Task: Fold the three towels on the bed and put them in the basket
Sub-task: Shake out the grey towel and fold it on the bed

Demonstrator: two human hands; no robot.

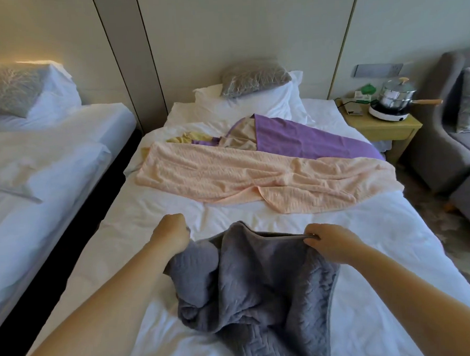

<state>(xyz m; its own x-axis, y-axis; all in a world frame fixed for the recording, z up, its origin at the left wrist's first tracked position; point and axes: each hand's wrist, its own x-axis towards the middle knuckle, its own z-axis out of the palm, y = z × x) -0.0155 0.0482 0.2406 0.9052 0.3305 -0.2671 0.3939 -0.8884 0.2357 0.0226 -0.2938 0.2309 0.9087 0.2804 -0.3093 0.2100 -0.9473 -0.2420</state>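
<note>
A white bed (368,252) fills the middle of the view, with a second bed (50,160) to its left and a grey armchair (441,145) to its right. A peach towel (255,176) lies spread and rumpled across the bed. Nearer the person, a grey towel (261,285) is bunched on the sheet, its far edge lifted. A purple towel (308,141) lies beyond the peach towel and is partly covered by it, with a yellow cloth (183,139) beside it. A white pillow (254,106) sits at the head of the bed. A small counter (383,128) beside the bed carries a pot (395,96). The left hand (171,233) is curled into a fist round one end of the grey towel's raised edge. The right hand (329,241) pinches the other end.
</note>
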